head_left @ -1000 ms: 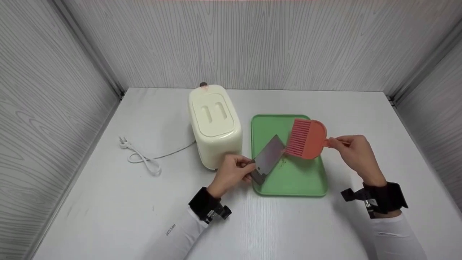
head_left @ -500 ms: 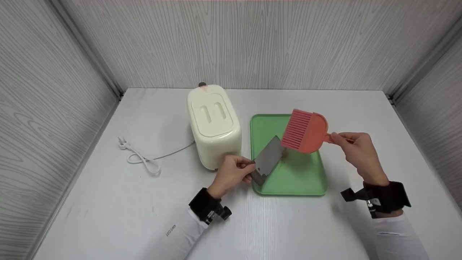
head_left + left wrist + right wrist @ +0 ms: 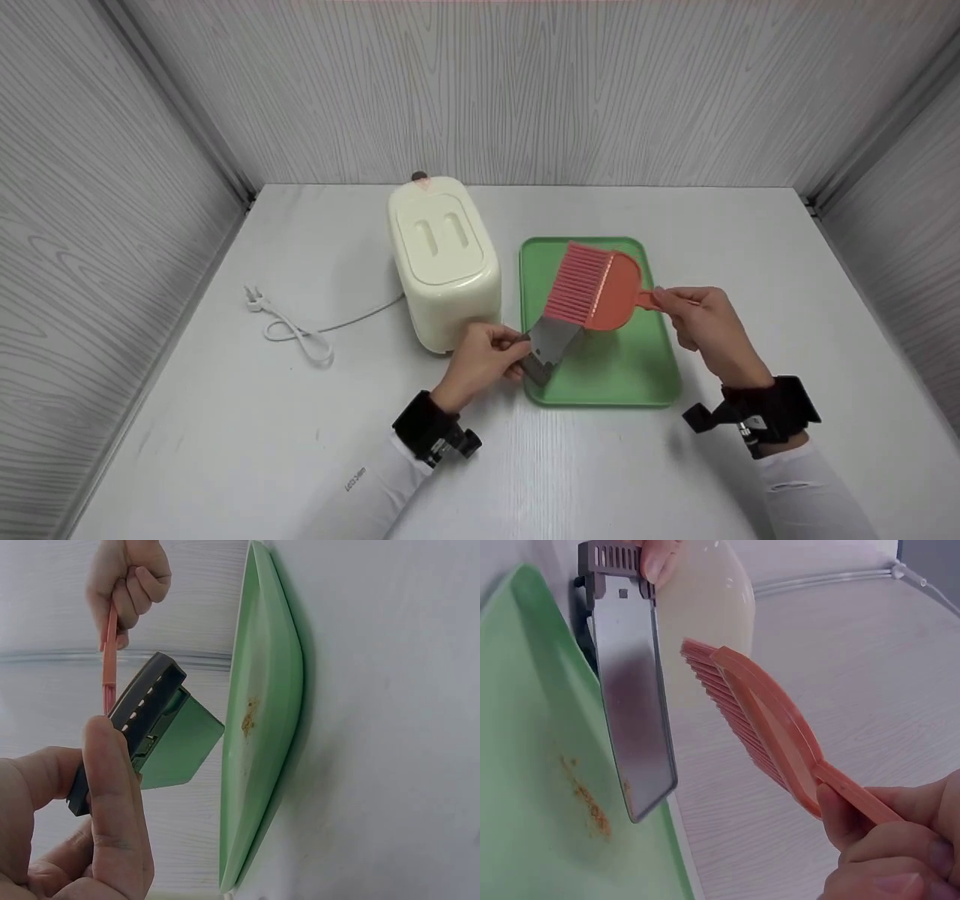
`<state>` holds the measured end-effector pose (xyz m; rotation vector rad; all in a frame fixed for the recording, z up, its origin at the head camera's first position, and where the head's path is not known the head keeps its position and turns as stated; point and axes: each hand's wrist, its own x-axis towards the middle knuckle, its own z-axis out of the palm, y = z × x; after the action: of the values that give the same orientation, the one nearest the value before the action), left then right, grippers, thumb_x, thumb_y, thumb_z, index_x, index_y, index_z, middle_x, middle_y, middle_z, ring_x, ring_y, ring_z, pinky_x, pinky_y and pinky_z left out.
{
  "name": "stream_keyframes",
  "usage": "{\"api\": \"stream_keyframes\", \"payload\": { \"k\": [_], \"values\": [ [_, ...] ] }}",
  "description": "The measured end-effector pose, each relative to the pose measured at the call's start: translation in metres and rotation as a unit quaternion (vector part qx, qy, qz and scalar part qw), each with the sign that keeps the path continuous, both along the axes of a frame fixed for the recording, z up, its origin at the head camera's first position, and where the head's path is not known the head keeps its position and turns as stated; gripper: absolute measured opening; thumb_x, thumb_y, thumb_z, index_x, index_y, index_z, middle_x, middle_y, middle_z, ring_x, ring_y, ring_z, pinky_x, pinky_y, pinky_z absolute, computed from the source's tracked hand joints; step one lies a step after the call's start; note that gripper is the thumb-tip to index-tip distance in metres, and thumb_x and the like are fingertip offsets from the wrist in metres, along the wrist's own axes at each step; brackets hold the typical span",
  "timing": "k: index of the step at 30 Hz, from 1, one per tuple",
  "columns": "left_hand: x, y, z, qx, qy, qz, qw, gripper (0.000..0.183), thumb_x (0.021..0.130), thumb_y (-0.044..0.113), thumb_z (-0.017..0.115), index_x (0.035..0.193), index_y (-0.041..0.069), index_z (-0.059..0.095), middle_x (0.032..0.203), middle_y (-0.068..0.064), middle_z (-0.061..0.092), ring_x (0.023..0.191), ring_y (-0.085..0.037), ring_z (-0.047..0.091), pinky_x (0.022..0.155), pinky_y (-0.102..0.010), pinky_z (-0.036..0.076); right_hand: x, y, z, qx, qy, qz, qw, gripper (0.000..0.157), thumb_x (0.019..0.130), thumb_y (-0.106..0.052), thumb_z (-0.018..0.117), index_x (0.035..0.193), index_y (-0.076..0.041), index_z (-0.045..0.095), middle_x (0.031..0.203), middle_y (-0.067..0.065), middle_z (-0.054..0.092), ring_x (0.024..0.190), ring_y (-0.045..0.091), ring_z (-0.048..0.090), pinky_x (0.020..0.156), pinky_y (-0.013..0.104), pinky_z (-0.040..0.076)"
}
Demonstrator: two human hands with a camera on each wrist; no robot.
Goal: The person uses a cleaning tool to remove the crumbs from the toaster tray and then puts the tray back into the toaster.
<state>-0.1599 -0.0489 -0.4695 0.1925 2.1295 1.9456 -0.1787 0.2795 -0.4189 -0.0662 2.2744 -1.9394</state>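
Observation:
My left hand (image 3: 480, 360) pinches the dark plastic end of a metal crumb tray (image 3: 553, 339), holding it tilted above the green tray (image 3: 630, 382). Between my right thumb and fingers is the handle of an orange-red brush (image 3: 596, 289). In the head view the brush overlaps the far part of the crumb tray; in the right wrist view its bristles stand apart from the metal plate (image 3: 634, 705). My right hand (image 3: 705, 330) is to the right of the green tray. Brown crumbs (image 3: 592, 810) lie on the green tray, and a few cling near the plate's lower edge.
A cream toaster (image 3: 446, 255) with a lid stands just left of the green tray, close to my left hand. Its white cord and plug (image 3: 289, 322) lie on the white table farther left. Grey wood-patterned walls (image 3: 525, 90) enclose the back and sides.
The brush first rose a little off the crumb tray's edge, then moved left until it overlaps the metal plate from above. My left hand and the crumb tray have stayed about where they were.

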Motion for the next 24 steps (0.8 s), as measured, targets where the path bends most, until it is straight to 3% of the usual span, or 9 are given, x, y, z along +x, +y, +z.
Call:
{"api": "stream_keyframes", "payload": {
  "k": [2,5,10,13,15,17,21,24],
  "values": [
    [0.0,0.0,0.0,0.002,0.0,-0.002,1.0,0.016,0.093,0.0,0.071,0.105,-0.01,0.074,0.084,-0.014,0.074,0.055,-0.008,0.064,0.06,-0.034,0.066,-0.001,-0.002,-0.003,0.002,-0.008,0.004,1.0,0.048,0.103,-0.036,0.066,0.123,0.007,0.071,0.062,-0.007,0.064,0.048,0.01,0.015,0.046,0.032,0.007],
    [0.0,0.0,0.001,0.008,-0.002,-0.002,1.0,0.016,0.093,0.0,0.07,0.105,-0.01,0.073,0.084,-0.013,0.074,0.055,-0.008,0.064,0.059,-0.031,0.065,-0.002,-0.003,-0.007,0.015,-0.014,0.007,1.0,0.046,0.103,-0.035,0.066,0.123,0.006,0.072,0.066,-0.009,0.067,0.048,0.007,0.018,0.046,0.029,0.009],
    [0.001,0.0,0.003,0.01,-0.001,-0.006,0.9999,0.017,0.094,0.001,0.07,0.105,-0.011,0.073,0.083,-0.012,0.074,0.055,-0.008,0.063,0.058,-0.028,0.064,-0.005,-0.002,-0.011,0.049,-0.02,0.015,0.998,0.044,0.104,-0.035,0.064,0.125,0.003,0.072,0.098,-0.007,0.08,0.047,0.004,0.019,0.043,0.023,0.013],
    [0.002,0.0,0.003,0.011,-0.001,-0.007,0.9999,0.017,0.094,0.002,0.071,0.105,-0.011,0.073,0.083,-0.012,0.074,0.054,-0.008,0.063,0.056,-0.026,0.063,-0.007,0.0,-0.013,0.063,-0.02,0.017,0.998,0.044,0.105,-0.035,0.062,0.126,0.003,0.072,0.102,-0.007,0.08,0.046,0.004,0.02,0.042,0.02,0.017],
    [0.001,0.0,0.003,0.014,-0.001,-0.007,0.9999,0.017,0.094,0.002,0.071,0.105,-0.012,0.073,0.084,-0.012,0.074,0.054,-0.008,0.063,0.055,-0.025,0.062,-0.008,0.001,-0.014,0.07,-0.018,0.016,0.997,0.044,0.105,-0.035,0.062,0.126,0.003,0.072,0.1,-0.01,0.079,0.046,0.004,0.02,0.041,0.02,0.017],
    [0.001,0.0,0.003,0.017,-0.003,-0.007,0.9998,0.017,0.094,0.001,0.071,0.105,-0.012,0.072,0.084,-0.012,0.074,0.054,-0.007,0.063,0.055,-0.024,0.062,-0.008,0.002,-0.014,0.075,-0.019,0.01,0.997,0.043,0.105,-0.035,0.062,0.125,0.002,0.072,0.085,-0.012,0.077,0.046,0.004,0.02,0.042,0.02,0.018],
    [0.001,0.0,0.002,0.017,-0.007,-0.004,0.9998,0.017,0.094,0.001,0.071,0.106,-0.012,0.073,0.084,-0.012,0.074,0.054,-0.007,0.063,0.055,-0.025,0.062,-0.008,0.005,-0.013,0.081,-0.024,-0.005,0.996,0.046,0.104,-0.038,0.064,0.122,0.003,0.073,0.059,-0.012,0.056,0.047,0.005,0.021,0.043,0.02,0.018],
    [0.001,-0.001,0.001,0.015,-0.008,-0.002,0.9999,0.017,0.094,0.001,0.07,0.106,-0.012,0.073,0.084,-0.013,0.074,0.054,-0.008,0.063,0.056,-0.027,0.063,-0.009,0.007,-0.012,0.089,-0.026,-0.011,0.996,0.049,0.103,-0.04,0.064,0.121,0.005,0.073,0.056,-0.011,0.043,0.047,0.005,0.022,0.043,0.019,0.019]
  ]
}}
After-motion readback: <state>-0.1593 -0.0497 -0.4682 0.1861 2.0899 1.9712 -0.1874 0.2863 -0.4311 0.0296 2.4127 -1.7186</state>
